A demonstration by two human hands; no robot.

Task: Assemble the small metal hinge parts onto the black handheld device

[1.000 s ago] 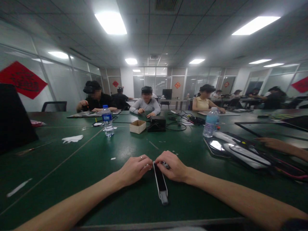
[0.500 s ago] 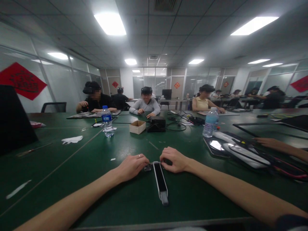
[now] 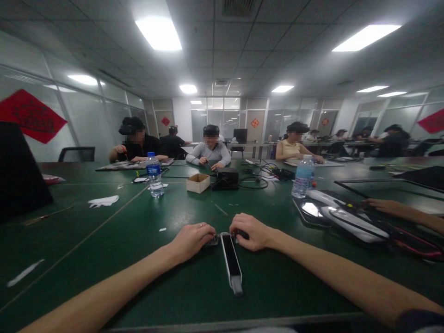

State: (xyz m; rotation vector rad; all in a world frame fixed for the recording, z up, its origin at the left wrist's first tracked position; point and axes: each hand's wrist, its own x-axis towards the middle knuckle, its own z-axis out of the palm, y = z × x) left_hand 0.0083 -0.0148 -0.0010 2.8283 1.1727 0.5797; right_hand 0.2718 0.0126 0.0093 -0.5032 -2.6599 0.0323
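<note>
A long narrow black device with a white rim and a grey end lies on the green table, pointing away from me. My left hand, a ring on one finger, is curled at the device's far end on the left, its fingertips pinching a small grey part. My right hand is curled on the right side of that same end, fingers closed over a small dark piece I cannot make out.
A cardboard box, a black unit with cables and two water bottles stand mid-table. Another person's hand rests by long white devices at right. Three people sit across the table. Paper scraps lie at left.
Both hands dropped from above the device's far end to either side of it. The small grey part now shows at my left fingertips. The device has not moved.
</note>
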